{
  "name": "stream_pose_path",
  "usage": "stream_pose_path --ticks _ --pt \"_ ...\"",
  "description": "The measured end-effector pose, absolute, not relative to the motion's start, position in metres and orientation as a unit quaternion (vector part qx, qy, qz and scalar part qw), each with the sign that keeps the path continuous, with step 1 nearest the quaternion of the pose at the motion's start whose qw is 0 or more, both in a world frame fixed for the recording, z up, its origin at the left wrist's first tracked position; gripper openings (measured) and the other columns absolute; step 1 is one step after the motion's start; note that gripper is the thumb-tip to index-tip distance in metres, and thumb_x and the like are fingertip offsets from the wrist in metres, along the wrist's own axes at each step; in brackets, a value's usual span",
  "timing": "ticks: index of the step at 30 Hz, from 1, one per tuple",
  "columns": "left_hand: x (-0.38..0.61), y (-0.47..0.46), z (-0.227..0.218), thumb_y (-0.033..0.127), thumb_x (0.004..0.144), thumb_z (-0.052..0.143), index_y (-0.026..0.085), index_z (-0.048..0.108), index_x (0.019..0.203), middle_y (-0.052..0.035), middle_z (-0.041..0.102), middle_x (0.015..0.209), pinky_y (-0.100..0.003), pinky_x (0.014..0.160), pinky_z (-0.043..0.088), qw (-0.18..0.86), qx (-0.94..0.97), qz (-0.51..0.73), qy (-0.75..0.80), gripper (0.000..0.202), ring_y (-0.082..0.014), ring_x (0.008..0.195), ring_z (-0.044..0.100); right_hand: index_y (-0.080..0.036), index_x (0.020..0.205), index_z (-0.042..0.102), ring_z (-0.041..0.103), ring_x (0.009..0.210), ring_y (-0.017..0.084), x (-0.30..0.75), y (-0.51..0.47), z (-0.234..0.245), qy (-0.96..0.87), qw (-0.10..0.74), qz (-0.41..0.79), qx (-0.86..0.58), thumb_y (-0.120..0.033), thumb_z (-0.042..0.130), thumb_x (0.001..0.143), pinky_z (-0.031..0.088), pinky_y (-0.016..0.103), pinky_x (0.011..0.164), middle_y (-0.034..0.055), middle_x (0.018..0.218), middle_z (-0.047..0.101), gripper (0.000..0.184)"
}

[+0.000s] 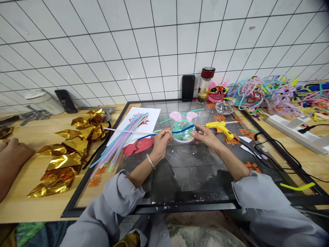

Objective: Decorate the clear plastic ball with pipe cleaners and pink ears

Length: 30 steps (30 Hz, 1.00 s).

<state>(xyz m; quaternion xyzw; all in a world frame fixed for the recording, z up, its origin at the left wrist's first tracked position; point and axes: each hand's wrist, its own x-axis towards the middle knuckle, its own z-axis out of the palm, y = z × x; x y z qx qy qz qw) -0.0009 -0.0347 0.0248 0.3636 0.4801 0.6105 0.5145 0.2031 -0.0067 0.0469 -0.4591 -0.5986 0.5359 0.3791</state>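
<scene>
A dark blue pipe cleaner (183, 129) is stretched between my two hands, its loose end trailing out to the left. My left hand (161, 141) pinches it partway along, fingers closed. At its other end, the thumb and fingers of my right hand (205, 136) close on the strip. Just behind it is a clear round plastic shell (183, 137) with green inside, a pink rim and two pink ear shapes (176, 116) on top. My right thumb is close to the shell; I cannot tell whether it touches.
Left of my hands, a bundle of pastel pipe cleaners (120, 139) lies over white paper (151, 115) and a red cutout (140, 145). A yellow glue gun (222, 129) and black cable (272, 144) lie right. Behind stand a phone (188, 88) and bottle (205, 85). Another person's hand (15, 154) is far left.
</scene>
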Motion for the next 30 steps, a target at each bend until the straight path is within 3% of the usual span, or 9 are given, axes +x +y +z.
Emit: stream_pose_path --ticks 5,8,11,14,18,22,30 --pt "-0.001 -0.035 0.024 0.031 0.063 0.071 0.017 0.062 0.066 -0.0031 0.066 0.105 -0.024 0.071 0.046 0.496 0.379 0.611 0.487 0.017 -0.0118 0.082 0.055 -0.019 0.116 0.068 0.064 0.076 0.018 0.221 0.002 0.038 -0.589 0.43 0.491 -0.477 -0.064 0.065 0.078 0.05 0.03 0.066 0.0057 0.089 0.07 0.06" --pt "-0.002 -0.035 0.024 0.031 0.064 0.071 0.017 0.062 0.066 -0.0036 0.065 0.107 -0.024 0.071 0.046 0.492 0.387 0.609 0.488 0.016 -0.0127 0.085 0.056 -0.018 0.111 0.069 0.065 0.088 0.021 0.23 0.009 0.028 -0.633 0.449 0.384 -0.5 -0.054 0.055 0.087 0.051 0.035 0.079 0.0089 0.101 0.072 0.045" --pt "-0.003 -0.033 0.022 0.032 0.066 0.07 0.017 0.062 0.067 -0.0039 0.063 0.111 -0.024 0.072 0.047 0.486 0.395 0.606 0.491 0.017 -0.0134 0.087 0.056 -0.015 0.108 0.071 0.063 0.1 0.025 0.232 0.013 0.02 -0.736 0.386 0.24 -0.501 -0.033 0.051 0.089 0.046 0.039 0.092 0.0126 0.108 0.072 0.033" --pt "-0.005 -0.031 0.017 0.032 0.07 0.067 0.017 0.062 0.068 -0.0052 0.062 0.112 -0.027 0.074 0.047 0.46 0.422 0.6 0.501 0.016 -0.0158 0.092 0.057 -0.013 0.107 0.071 0.06 0.102 0.026 0.225 0.012 0.018 -0.819 0.281 0.146 -0.479 -0.019 0.048 0.088 0.042 0.039 0.095 0.0145 0.108 0.072 0.031" --pt "-0.008 -0.035 0.021 0.03 0.077 0.063 0.019 0.064 0.072 -0.0078 0.062 0.115 -0.036 0.093 0.047 0.313 0.507 0.617 0.514 0.012 -0.0233 0.114 0.057 -0.012 0.109 0.071 0.057 0.103 0.028 0.216 0.01 0.018 -0.852 0.197 0.087 -0.477 -0.015 0.047 0.09 0.04 0.037 0.094 0.0159 0.106 0.071 0.031" --pt "-0.003 -0.046 0.037 0.025 0.079 0.063 0.021 0.067 0.076 -0.0075 0.064 0.125 -0.044 0.111 0.037 0.178 0.631 0.601 0.458 0.006 -0.026 0.124 0.055 -0.01 0.118 0.069 0.056 0.106 0.027 0.213 0.011 0.019 -0.853 0.178 0.082 -0.484 -0.015 0.047 0.091 0.039 0.035 0.096 0.0156 0.114 0.07 0.035" --pt "0.008 -0.047 0.044 0.019 0.074 0.064 0.024 0.067 0.07 -0.0068 0.073 0.119 -0.052 0.112 0.036 0.178 0.725 0.518 0.417 0.007 -0.0296 0.121 0.056 -0.008 0.113 0.069 0.059 0.109 0.027 0.207 0.021 0.017 -0.866 0.143 0.066 -0.475 -0.008 0.044 0.087 0.041 0.036 0.095 0.0178 0.114 0.07 0.036"
